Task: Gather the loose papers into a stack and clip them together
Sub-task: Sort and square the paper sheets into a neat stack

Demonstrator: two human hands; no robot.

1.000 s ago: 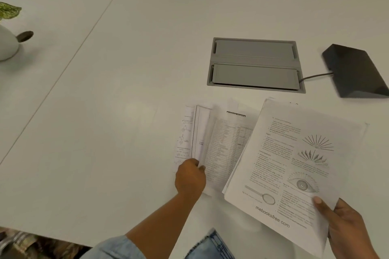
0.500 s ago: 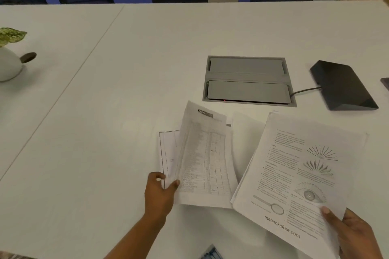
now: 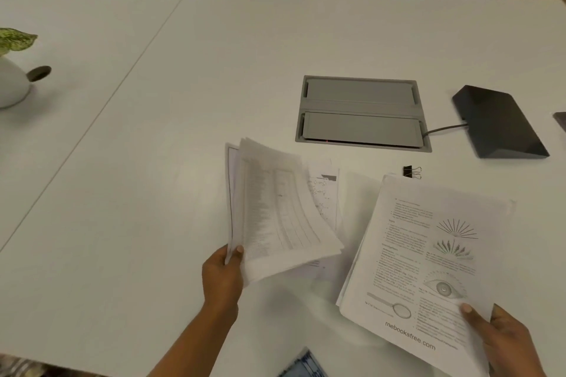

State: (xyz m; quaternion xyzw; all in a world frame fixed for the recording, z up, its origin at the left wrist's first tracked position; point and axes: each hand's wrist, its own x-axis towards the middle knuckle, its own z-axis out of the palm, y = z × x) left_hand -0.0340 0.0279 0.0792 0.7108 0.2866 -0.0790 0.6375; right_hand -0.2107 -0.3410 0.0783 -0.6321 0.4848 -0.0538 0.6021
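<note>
A white plant pot (image 3: 12, 82) sits far left on the bench (image 3: 153, 193). The left hand (image 3: 222, 277) holds some papers (image 3: 275, 211). The right hand (image 3: 505, 343) holds more pages (image 3: 428, 254). A black clip (image 3: 411, 172) lies just behind them.

On the desk (image 3: 153, 193), the left hand (image 3: 222, 277) held a sheaf (image 3: 275, 208) left of the right hand's (image 3: 502, 343) sheaf (image 3: 428, 254). One sheet (image 3: 326, 190) lay between them. A clip (image 3: 411, 172) sat just behind the right sheaf, the hatch (image 3: 361, 113) farther back, a pot (image 3: 12, 82) far left.
</note>
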